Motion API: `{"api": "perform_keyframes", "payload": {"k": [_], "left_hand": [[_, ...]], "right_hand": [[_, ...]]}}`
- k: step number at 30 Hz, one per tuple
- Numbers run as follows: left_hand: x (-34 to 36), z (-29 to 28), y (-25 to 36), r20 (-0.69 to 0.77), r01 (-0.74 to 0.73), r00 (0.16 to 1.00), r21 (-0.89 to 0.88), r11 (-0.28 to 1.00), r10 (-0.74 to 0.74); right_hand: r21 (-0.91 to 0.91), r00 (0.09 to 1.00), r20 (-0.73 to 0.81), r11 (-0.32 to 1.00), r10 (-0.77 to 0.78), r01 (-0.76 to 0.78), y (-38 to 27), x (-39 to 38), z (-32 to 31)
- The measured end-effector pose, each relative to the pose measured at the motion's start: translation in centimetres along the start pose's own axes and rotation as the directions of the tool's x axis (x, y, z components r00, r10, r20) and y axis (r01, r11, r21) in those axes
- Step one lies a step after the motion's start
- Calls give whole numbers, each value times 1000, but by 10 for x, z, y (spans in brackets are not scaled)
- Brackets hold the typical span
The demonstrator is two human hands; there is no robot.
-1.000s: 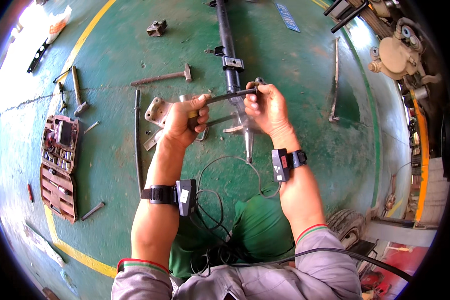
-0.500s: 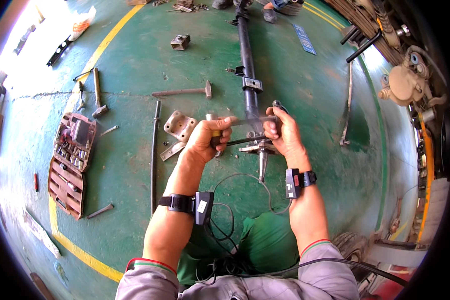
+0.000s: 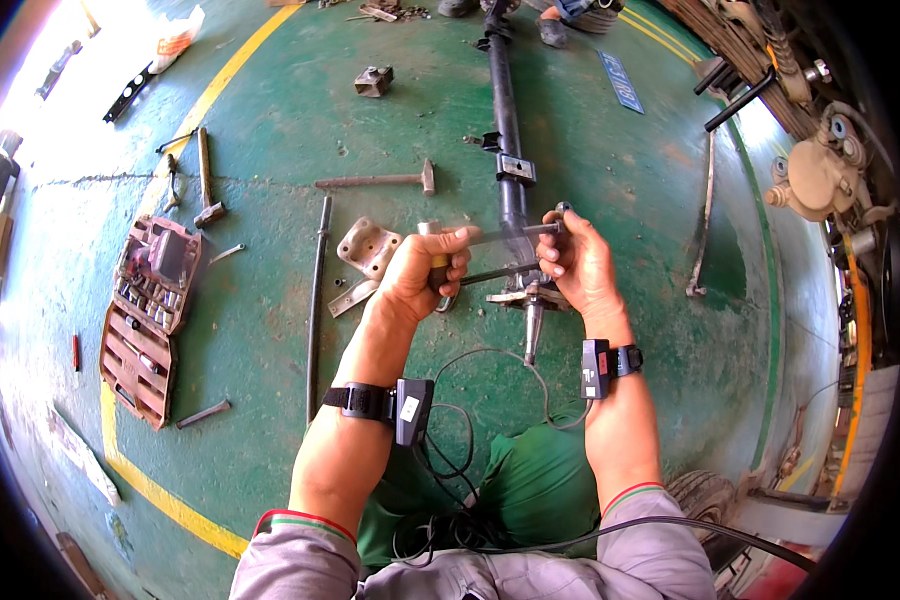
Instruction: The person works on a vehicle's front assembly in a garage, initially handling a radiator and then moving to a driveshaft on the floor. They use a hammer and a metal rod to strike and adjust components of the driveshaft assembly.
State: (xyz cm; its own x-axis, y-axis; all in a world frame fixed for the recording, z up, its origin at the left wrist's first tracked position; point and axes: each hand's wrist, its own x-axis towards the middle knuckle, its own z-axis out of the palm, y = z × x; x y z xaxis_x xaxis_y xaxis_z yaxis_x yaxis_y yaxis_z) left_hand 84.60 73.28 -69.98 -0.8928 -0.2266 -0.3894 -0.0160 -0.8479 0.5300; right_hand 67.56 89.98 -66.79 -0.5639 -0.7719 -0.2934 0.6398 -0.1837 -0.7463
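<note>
My left hand [image 3: 415,270] is closed around a short cylinder [image 3: 439,262] with a pale top and a yellow band. A slim metal rod [image 3: 515,235] spans from it to my right hand [image 3: 577,262], whose fingers pinch the far end by a small dark metal head [image 3: 562,211]. Below it a second, dark bar [image 3: 500,275] runs between the hands; how either hand holds it is hidden. Both hands are above the near end of a long black axle beam [image 3: 508,120] on the floor, whose tapered spindle [image 3: 533,330] points toward me.
Left of my hands lie a pierced metal bracket [image 3: 366,246], a long pipe [image 3: 317,310], a hammer [image 3: 375,182] and an open socket set case [image 3: 140,345]. Another hammer [image 3: 206,180] lies farther left. Vehicle parts [image 3: 820,180] stand at right. Another person's shoe [image 3: 553,33] shows at the top.
The whole view has shifted slightly, so floor things sit a little farther right. The rod between my hands is less blurred. Both hands keep their grip.
</note>
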Motion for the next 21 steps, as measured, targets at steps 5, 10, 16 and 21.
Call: {"api": "perform_keyframes", "payload": {"k": [5,10,16,21], "left_hand": [[-1,0,-1,7,5,1000,35,999,-6],[-1,4,1,-8,-4,1000,37,999,4],[0,-9,4,56,10,998,-107,994,-4],[3,-16,6,170,24,985,-339,940,36]], "right_hand": [[-72,998,53,997,-17,21,6,9,-21],[0,996,92,1000,1,-1,4,6,-20],[59,991,-77,991,-111,116,1,15,-26],[-84,988,-144,996,-46,34,-2,12,-35]]}}
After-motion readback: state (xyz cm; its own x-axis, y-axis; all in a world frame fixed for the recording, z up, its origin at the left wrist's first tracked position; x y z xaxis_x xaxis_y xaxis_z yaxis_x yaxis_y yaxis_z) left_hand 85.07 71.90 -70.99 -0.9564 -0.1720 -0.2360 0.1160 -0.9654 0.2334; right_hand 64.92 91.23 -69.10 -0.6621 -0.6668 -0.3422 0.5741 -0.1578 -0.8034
